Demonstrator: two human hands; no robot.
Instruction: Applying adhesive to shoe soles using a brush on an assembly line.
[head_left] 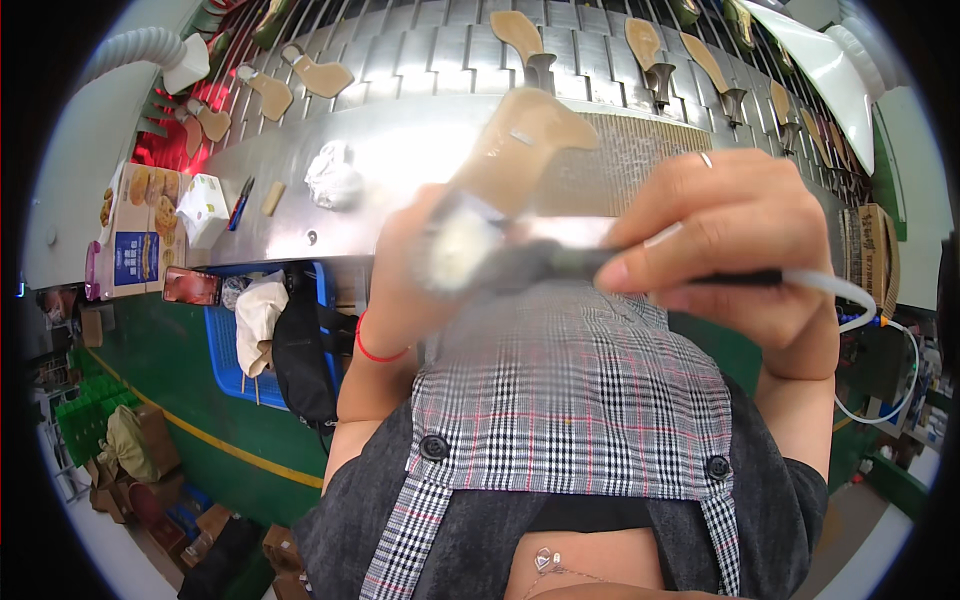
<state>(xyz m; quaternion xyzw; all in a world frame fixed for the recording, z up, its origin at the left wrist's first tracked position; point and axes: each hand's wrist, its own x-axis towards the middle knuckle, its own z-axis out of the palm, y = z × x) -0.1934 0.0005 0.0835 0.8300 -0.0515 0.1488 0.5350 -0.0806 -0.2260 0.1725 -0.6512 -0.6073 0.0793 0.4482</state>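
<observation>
Close in front of me, my left hand (400, 250) grips a tan high-heeled shoe sole (520, 140) around its heel end, with the shiny sole face pointing away and up. Motion smears the hand and the pale, round heel area. Between the fingers and thumb of my right hand (735, 240) is a slim dark pen-like glue brush (570, 262). A translucent white hose (825, 284) runs from its rear end. Its blurred tip lies beside the heel; whether they touch, I cannot tell.
A slatted metal conveyor (400, 60) at the far side carries several tan soles. A crumpled white wad (333, 177), tissue pack (204, 211), pen (241, 203) and phone (192, 286) sit at the left. Below hangs a blue basket (228, 345). White ducts (185, 65) flank the bench.
</observation>
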